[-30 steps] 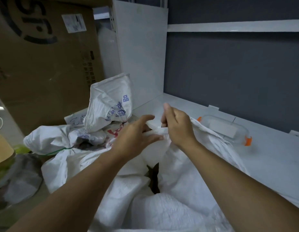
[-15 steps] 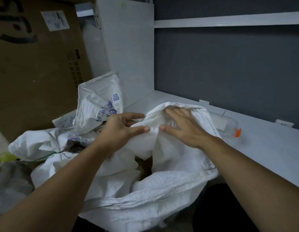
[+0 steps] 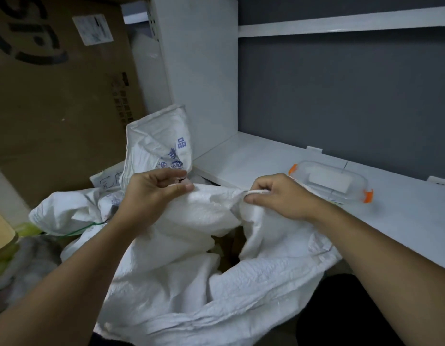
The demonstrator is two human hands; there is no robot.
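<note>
While the left hand (image 3: 154, 193) and right hand (image 3: 273, 196) each pinch its rim, the white sack (image 3: 204, 213) sags just left of the clear box (image 3: 331, 181) (orange clips); its mouth looks barely parted, so most of the opening seems left to do

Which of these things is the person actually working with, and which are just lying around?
In hand:
- big white sack, its rim gripped by the left hand and the right hand

Lying about:
- printed sack behind it
- clear box with orange clips, on the white shelf
- cardboard box at left
</note>
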